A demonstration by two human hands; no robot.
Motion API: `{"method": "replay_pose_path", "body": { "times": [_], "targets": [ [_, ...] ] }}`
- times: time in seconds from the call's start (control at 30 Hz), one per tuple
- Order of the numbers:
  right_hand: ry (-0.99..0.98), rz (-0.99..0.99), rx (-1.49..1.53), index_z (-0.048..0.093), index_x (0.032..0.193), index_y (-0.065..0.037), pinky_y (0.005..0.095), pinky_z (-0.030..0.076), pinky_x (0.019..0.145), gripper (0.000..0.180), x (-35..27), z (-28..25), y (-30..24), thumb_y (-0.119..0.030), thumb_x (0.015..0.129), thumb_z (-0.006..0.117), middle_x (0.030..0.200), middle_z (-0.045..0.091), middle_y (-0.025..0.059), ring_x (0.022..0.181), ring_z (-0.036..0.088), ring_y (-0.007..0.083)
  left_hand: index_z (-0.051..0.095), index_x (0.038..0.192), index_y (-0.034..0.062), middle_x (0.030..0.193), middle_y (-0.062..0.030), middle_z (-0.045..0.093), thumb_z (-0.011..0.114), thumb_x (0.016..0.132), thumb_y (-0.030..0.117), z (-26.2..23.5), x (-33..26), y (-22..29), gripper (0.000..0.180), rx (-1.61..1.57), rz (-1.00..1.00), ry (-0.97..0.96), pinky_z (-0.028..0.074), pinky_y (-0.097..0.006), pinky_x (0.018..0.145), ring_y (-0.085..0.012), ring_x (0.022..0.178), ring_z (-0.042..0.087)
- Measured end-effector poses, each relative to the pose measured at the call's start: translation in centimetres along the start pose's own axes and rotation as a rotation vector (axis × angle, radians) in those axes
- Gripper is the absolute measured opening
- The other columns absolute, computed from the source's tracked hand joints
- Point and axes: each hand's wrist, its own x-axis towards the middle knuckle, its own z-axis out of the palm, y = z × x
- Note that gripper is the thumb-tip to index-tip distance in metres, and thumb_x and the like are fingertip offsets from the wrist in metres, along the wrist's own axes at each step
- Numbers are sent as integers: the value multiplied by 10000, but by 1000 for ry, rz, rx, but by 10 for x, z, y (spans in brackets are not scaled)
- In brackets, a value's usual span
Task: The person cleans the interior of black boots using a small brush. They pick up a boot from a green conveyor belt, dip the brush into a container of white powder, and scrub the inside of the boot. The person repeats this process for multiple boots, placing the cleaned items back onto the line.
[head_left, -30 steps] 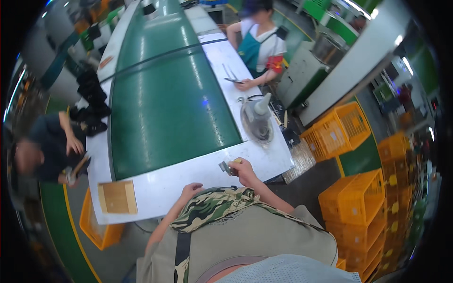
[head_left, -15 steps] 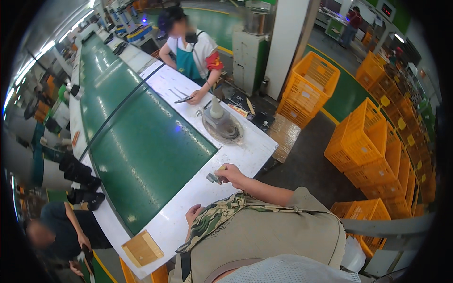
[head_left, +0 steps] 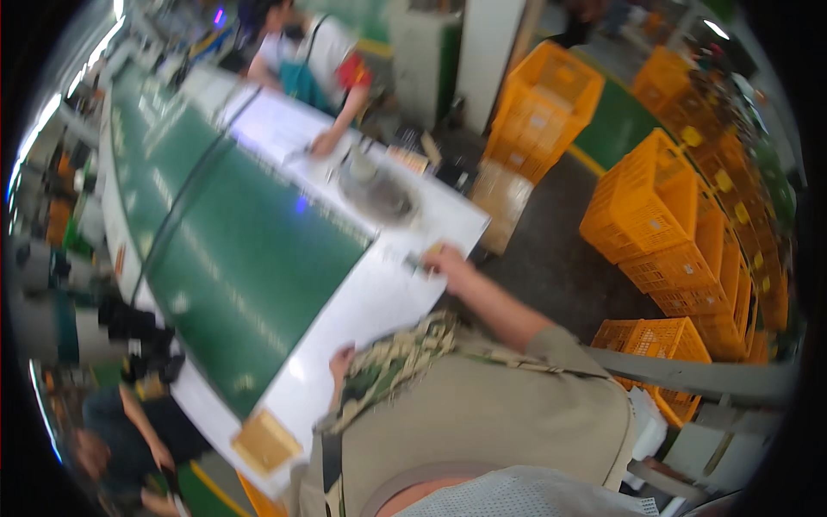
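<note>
My right hand (head_left: 441, 260) is closed around a small grey tool with a yellowish end (head_left: 417, 262), perhaps a brush, held over the near right part of the white worktop (head_left: 345, 323). Blur hides the tool's exact kind. Close to my body, beside the camouflage apron (head_left: 405, 349), my left hand (head_left: 342, 359) hovers at the worktop's edge; its fingers are smeared and partly hidden. Beyond my right hand, a grey container with a pale, pointed top (head_left: 362, 165) stands at a round, stained dish (head_left: 401, 208).
A green conveyor belt (head_left: 250, 276) runs along the worktop. Across it, a co-worker's hand (head_left: 325, 143) rests near the dish. Orange crates (head_left: 637, 202) are stacked at right. A wooden tray (head_left: 265, 441) lies at the near left corner; another person crouches beyond dark shoes (head_left: 142, 332).
The view has shifted and blurred. My right hand, still holding the grey tool, has reached farther out toward the dish. My left hand stays near the apron.
</note>
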Motion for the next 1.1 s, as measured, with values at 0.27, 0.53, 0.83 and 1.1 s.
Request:
{"method": "replay_pose_path", "body": {
  "times": [0.27,0.53,0.83,1.1],
  "targets": [
    [117,-197,-208,640,878,-50,275,442,569,160,45,-26,-66,-149,789,728,787,667,29,685,626,122,698,1122,4,993,-111,743,767,827,255,-20,-79,80,393,-441,-135,45,543,-295,799,-165,891,699],
    [140,-708,-1139,691,900,-81,412,510,695,223,137,5,-85,-263,776,722,860,695,128,781,662,321,677,1172,10,1002,-125,740,723,854,188,-13,-126,59,368,-363,-198,144,540,-306,799,-179,895,697],
    [18,-811,-1576,710,934,-98,470,504,767,205,173,32,-87,-256,804,689,913,677,149,887,654,349,675,1168,-1,1048,-145,734,730,845,212,1,-148,49,391,-403,-322,246,541,-314,840,-205,959,703],
    [-32,-856,-1608,722,922,-122,471,505,766,139,184,32,-79,-179,803,681,894,678,118,890,660,321,680,1162,-3,1055,-145,732,771,795,286,3,-145,67,476,-361,-396,288,540,-314,850,-210,956,703]
  ]
}}
